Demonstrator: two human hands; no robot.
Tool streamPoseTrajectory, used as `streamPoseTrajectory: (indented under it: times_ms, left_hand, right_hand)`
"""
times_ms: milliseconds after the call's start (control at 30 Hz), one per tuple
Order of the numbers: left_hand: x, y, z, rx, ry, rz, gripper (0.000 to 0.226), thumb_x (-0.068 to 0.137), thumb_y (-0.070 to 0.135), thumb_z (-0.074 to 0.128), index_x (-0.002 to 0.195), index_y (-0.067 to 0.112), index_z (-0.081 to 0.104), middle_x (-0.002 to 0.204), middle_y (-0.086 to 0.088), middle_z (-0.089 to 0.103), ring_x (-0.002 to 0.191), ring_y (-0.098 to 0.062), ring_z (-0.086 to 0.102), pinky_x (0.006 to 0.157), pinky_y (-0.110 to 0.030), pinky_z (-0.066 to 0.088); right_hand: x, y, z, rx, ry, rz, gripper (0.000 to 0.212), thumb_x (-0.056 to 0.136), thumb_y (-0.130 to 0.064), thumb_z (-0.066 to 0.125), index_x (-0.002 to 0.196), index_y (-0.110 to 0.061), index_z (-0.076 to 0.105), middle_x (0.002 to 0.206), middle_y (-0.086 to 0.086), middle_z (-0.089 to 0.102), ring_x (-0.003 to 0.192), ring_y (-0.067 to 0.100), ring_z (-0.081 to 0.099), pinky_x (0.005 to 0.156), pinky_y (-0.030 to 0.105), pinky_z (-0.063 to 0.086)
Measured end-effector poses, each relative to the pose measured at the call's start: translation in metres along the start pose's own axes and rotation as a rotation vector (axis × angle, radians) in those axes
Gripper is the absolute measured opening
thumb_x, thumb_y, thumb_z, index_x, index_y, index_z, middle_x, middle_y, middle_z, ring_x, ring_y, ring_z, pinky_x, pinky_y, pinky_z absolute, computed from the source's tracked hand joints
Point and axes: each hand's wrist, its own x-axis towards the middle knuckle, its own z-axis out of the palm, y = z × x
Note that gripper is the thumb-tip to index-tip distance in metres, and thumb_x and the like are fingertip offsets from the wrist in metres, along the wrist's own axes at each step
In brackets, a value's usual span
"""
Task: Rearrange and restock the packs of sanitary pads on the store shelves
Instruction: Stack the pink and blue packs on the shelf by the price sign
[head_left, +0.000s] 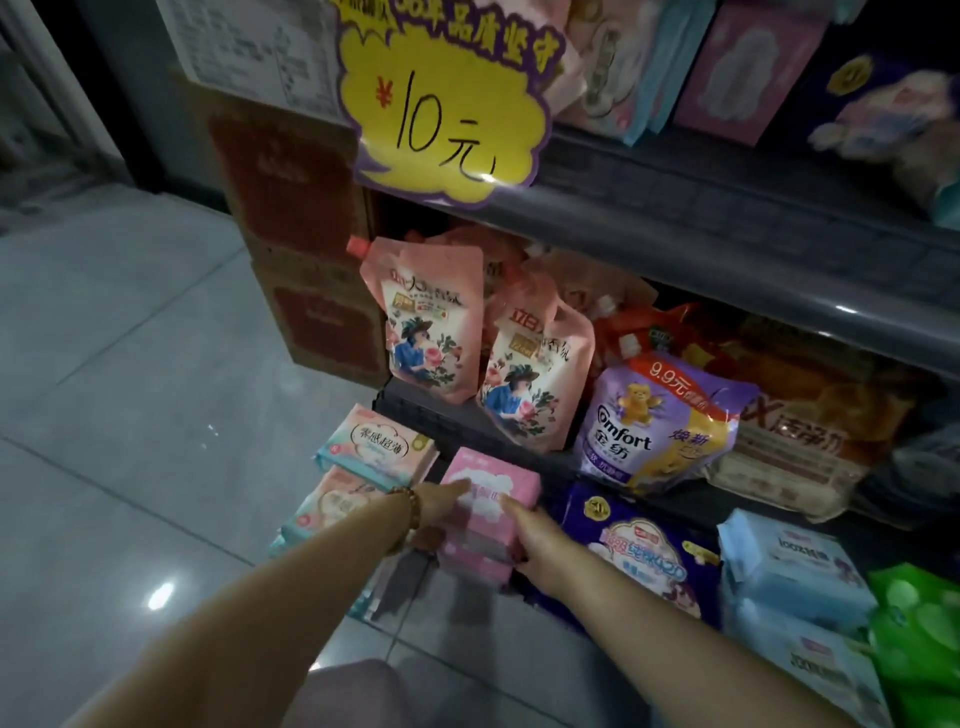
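Two hands are holding the stack of pink pad packs (491, 486), lower centre of the frame. Left hand (441, 501), wearing a bead bracelet (410, 512), is pressing fairly straight fingers against the stack's upper left side. Right hand (530, 538) is gripping the right side, fingers curling round the edge. The stack is sitting at the lowest level, between peach pad packs (376, 441) to its left and a navy pad pack (639, 551) to its right. Light-blue packs (789, 566) are lying at lower right. Pink spouted pouches (431, 322) and a Comfort softener pouch (654, 421) are leaning on the shelf above, mid-frame. A yellow 10元 price sign (447, 98) is hanging at top centre.
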Motion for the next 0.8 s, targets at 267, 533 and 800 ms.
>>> streamPoseTrajectory:
  times_ms: [267,533,800]
  left_hand:
    - [0.085,-0.042,-0.001,0.109,0.005,0.049,0.056,0.063,0.035,0.069,0.1,-0.006,0.062,0.101,-0.032,0.065,0.08,-0.035,0.06,0.086,-0.054,0.051]
    - [0.054,-0.034,0.009,0.305,0.065,0.079,0.039,0.091,0.028,0.059,0.116,-0.003,0.059,0.089,-0.014,0.061,0.07,-0.025,0.059,0.063,-0.03,0.05]
    - [0.001,-0.015,0.004,0.395,0.186,0.192,0.022,0.095,0.019,0.052,0.113,0.007,0.054,0.096,-0.01,0.062,0.087,-0.024,0.059,0.082,-0.036,0.052]
  right_hand:
    - [0.016,0.039,0.001,0.048,0.043,0.012,0.041,0.086,-0.045,0.067,0.118,-0.024,0.052,0.095,0.001,0.069,0.069,0.012,0.071,0.059,0.021,0.056]
    - [0.016,0.05,0.008,-0.149,0.168,-0.088,0.079,0.092,-0.035,0.06,0.153,-0.019,0.013,0.15,0.012,0.036,0.134,0.033,0.039,0.111,0.047,0.033]
    - [0.018,0.065,0.007,-0.442,0.076,-0.421,0.091,0.074,-0.055,0.058,0.15,-0.03,0.016,0.156,0.005,0.023,0.142,0.027,0.029,0.111,0.049,0.035]
